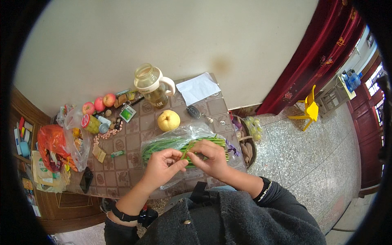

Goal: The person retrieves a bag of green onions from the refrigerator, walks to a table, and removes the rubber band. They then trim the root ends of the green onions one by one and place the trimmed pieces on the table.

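Observation:
A bundle of long thin green stalks, which look like garlic chives or scapes, lies on a clear plastic bag on the table. Above the bundle, my left hand and my right hand are close together. Between their fingertips runs a single green stalk, pinched by both. A purple tie lies at the bundle's right end. Part of the bundle is hidden under my hands.
Beyond the bundle are a yellow pear, a car key, a glass jug and white paper. Leftward lie apples, a jar, a red plastic bag and a phone. Right of the table stands a basket.

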{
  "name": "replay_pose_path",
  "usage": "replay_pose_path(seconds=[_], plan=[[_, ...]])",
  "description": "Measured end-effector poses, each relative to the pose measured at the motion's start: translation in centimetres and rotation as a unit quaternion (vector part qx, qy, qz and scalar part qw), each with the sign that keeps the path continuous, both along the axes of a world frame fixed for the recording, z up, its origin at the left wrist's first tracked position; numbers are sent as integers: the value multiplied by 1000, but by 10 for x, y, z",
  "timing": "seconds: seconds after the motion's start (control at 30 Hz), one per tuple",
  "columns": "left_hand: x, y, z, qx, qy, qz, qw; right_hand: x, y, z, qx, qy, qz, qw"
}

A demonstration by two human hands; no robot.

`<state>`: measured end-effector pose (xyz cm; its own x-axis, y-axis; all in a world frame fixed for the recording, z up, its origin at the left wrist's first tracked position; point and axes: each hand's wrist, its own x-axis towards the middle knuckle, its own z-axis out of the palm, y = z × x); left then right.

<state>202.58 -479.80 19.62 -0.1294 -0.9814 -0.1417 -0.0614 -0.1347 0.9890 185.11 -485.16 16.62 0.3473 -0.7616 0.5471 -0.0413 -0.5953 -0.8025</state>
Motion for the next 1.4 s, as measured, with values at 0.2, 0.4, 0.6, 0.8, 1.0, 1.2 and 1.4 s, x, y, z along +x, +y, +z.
replay_pose_path(seconds=[0.2,0.4,0.6,0.8,1.0,1.2,1.4], plan=[[3,0,11,14,-19,3,1000,-4,-13,10,-146,13,-100,984],[6,3,14,16,-46,-2,999,-21,-30,11,155,-108,-40,981],[-1,0,11,-57,-113,1,992,-6,-17,-8,337,-200,120,912],[-2,-2,6,-114,-154,33,981,-5,-13,-6,286,-78,83,951],[0,-3,3,-107,-183,-14,977,-1,-12,-1,62,7,40,997],[4,-1,2,-44,-128,-41,990,-8,-21,2,7,22,-69,997],[9,-3,0,-46,-76,-77,993,-8,-21,2,337,-178,87,920]])
